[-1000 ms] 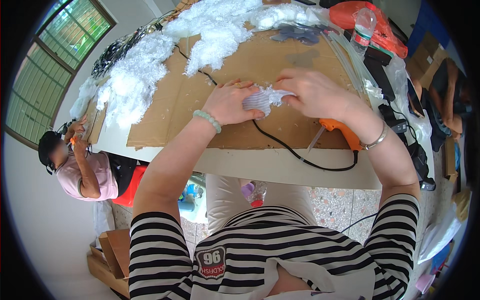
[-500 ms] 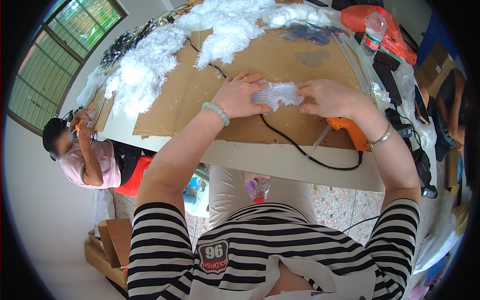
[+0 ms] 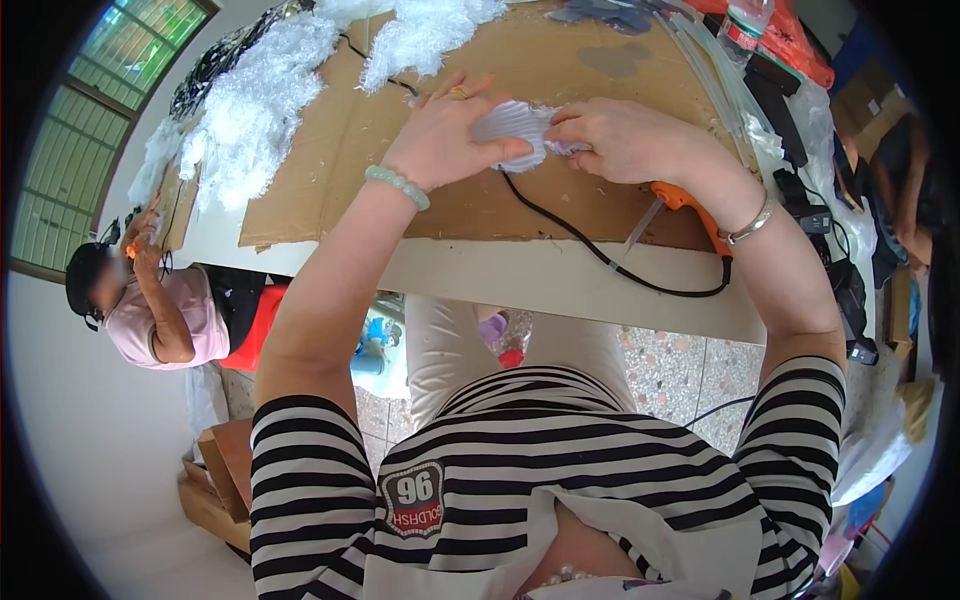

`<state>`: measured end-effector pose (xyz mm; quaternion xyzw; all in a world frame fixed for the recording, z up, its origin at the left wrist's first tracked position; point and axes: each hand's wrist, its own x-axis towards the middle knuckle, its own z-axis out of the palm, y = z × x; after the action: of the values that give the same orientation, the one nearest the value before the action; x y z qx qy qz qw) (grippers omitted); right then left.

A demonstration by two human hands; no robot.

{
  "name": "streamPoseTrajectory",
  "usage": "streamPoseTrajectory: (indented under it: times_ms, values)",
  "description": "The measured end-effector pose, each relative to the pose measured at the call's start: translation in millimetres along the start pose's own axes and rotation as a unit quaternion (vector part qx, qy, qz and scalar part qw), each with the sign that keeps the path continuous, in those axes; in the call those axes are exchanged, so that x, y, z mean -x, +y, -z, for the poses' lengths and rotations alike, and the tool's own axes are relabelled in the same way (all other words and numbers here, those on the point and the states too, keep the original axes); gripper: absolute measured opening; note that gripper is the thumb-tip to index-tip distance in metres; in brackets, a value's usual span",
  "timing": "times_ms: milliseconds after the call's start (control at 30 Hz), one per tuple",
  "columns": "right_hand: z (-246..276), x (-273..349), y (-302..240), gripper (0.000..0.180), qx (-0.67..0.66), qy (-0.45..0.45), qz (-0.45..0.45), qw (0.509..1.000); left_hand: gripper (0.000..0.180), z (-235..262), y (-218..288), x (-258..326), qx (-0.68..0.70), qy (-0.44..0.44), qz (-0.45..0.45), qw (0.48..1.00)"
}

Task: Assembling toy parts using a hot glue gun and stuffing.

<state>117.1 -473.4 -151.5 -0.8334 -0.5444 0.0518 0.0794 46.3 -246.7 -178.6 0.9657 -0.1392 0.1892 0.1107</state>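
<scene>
Head view: left unit of a side-by-side, head-worn fisheye pair. Orientation: upright, facing down and forward. The striped shirt lies nearest the lens, across the lower field; the left hand, right hand and bench lie farther off, above centre.

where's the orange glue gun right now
In the head view, the orange glue gun lies right of centre, by the front edge of the cardboard, just below the right hand.

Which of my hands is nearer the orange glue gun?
Your right hand, close beside the orange glue gun; the left hand, on the white ribbed piece, lies farther away.
</scene>
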Motion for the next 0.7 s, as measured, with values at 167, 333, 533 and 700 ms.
streamPoseTrajectory:
  times_ms: [167, 333, 533, 700]
  values:
    - [1, 8, -10, 0.034, -0.013, -0.017, 0.022, 1.000, 0.031, 8, 35, 1, 0.084, 0.111, -0.085, 0.987]
    - [44, 27, -13, 0.028, -0.039, -0.047, 0.005, 0.998, 0.019, -5, 42, 5, 0.124, -0.028, -0.112, 0.986]
    - [63, 7, 60, 0.037, -0.052, -0.007, -0.167, 0.985, 0.019, -5, 40, 1, 0.125, -0.014, -0.129, 0.984]
    - [23, -38, 142, 0.046, 0.027, 0.094, -0.146, 0.984, 0.023, -16, 39, 3, 0.156, 0.058, -0.114, 0.979]
